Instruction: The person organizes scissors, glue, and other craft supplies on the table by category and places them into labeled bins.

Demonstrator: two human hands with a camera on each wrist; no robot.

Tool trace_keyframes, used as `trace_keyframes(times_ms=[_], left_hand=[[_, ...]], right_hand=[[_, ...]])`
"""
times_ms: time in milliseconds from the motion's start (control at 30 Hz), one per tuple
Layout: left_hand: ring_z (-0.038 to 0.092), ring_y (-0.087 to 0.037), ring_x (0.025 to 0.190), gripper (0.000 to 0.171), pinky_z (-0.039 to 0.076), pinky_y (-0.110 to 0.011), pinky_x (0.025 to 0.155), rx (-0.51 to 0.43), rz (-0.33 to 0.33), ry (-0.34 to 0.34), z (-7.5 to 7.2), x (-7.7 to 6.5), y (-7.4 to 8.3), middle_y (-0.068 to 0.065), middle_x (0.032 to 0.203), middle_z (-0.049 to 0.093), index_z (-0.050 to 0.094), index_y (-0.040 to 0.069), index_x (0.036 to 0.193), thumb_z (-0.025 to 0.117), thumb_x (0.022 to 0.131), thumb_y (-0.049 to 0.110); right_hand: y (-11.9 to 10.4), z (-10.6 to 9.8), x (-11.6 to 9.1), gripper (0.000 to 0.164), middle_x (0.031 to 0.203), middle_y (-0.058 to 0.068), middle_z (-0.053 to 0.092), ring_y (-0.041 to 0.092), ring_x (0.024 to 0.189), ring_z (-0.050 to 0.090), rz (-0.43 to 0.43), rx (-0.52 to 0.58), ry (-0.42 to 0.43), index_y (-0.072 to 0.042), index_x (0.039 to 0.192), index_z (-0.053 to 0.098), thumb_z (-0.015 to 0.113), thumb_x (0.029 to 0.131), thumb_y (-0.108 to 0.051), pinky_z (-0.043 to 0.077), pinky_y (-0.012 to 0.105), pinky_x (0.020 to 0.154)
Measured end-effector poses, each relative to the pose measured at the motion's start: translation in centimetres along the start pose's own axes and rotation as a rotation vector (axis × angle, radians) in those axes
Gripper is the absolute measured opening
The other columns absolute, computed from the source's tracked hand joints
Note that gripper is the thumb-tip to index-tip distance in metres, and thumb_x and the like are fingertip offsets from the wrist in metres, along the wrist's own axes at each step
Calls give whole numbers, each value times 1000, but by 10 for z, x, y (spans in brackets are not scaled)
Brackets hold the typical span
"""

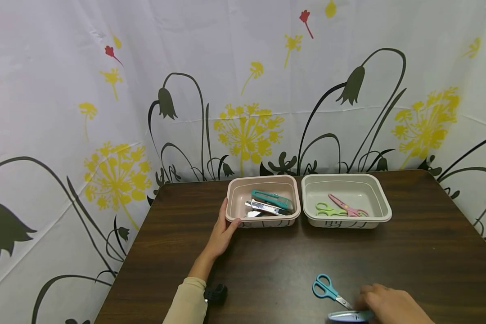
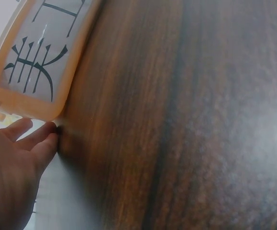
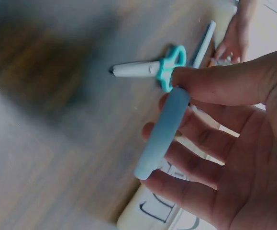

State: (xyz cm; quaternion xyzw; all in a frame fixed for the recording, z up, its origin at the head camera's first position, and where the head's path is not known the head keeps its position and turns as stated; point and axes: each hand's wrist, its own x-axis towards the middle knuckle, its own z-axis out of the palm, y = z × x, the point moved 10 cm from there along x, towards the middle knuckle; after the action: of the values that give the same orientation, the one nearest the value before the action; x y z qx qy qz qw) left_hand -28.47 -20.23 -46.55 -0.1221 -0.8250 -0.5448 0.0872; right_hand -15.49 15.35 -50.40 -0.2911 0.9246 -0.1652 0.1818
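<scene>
My left hand [image 1: 220, 234] holds the left front corner of a pink bin [image 1: 263, 180]; in the left wrist view, the fingertips [image 2: 47, 136] touch its end. Inside lie several box cutters, among them a teal one [image 1: 271, 198] and a silver one [image 1: 267, 208]. Low at the right, my right hand [image 1: 389, 303] pinches a slim light blue handle-shaped thing [image 3: 162, 136] between thumb and fingers. Its exact kind cannot be made out. Just left of that hand, blue scissors [image 1: 324, 286] lie on the table, their blades towards the hand.
Beside the pink bin stands a pale grey-green bin [image 1: 376, 191] with green scissors [image 1: 324, 209] and pink scissors [image 1: 342, 204] inside. Both bins carry labels with black characters. They stand near the far edge of the dark wooden table [image 1: 267, 261], before a flowered curtain [image 1: 210, 45].
</scene>
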Motion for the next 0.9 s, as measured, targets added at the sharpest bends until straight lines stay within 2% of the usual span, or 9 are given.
trace_keyframes(times_ms=[67, 133, 300, 533, 633, 800, 900], left_hand=[[36, -53, 130, 73, 25, -59, 108, 2, -1, 0, 0, 0, 0, -34, 151, 26, 12, -1, 155, 57, 99, 10], [36, -53, 131, 74, 25, -59, 108, 4, -1, -1, 0, 1, -1, -35, 151, 26, 12, -2, 155, 58, 99, 10], [37, -52, 130, 74, 25, -60, 107, 5, -4, -1, 1, 1, -2, -35, 151, 25, 12, -4, 154, 58, 98, 8], [37, -53, 130, 74, 27, -58, 107, -2, -8, -6, 1, 0, -2, -34, 152, 25, 11, -2, 155, 57, 99, 9], [37, -54, 130, 74, 27, -58, 107, -4, -5, -9, 1, 1, -1, -35, 151, 25, 11, -2, 155, 57, 99, 9], [37, -54, 128, 74, 28, -59, 106, 8, -17, -8, 1, 1, -2, -36, 151, 25, 11, -2, 155, 58, 98, 8], [37, -53, 129, 74, 28, -59, 106, 14, -21, -8, 1, 1, -2, -35, 151, 25, 11, -2, 155, 58, 98, 8]], right_hand=[[1, -12, 1, 21, 80, -23, 52, -2, 71, 49, 26, -8, 40, -30, 85, 71, 84, 73, -21, 48, 32, 57], [2, -27, 1, 26, 82, -23, 54, -2, 72, 50, 47, -40, 116, -31, 88, 71, 84, 72, -16, 48, 33, 58], [3, -65, 1, 31, 89, -18, 61, 4, 78, 59, 68, -99, 316, -32, 92, 70, 85, 70, -16, 48, 35, 59], [3, -105, 13, 33, 97, -9, 67, 15, 87, 64, 56, -115, 485, -28, 99, 72, 83, 72, -14, 50, 43, 61], [1, -118, 20, 33, 100, -5, 68, 17, 91, 64, 30, -112, 535, -26, 104, 73, 81, 75, -13, 51, 45, 64], [6, -135, 37, 32, 107, 1, 70, 24, 97, 65, 19, -79, 556, -21, 110, 73, 78, 79, -12, 50, 49, 67], [15, -144, 50, 32, 109, 5, 71, 23, 90, 62, 29, -39, 546, -17, 113, 73, 75, 82, -10, 46, 44, 64]])
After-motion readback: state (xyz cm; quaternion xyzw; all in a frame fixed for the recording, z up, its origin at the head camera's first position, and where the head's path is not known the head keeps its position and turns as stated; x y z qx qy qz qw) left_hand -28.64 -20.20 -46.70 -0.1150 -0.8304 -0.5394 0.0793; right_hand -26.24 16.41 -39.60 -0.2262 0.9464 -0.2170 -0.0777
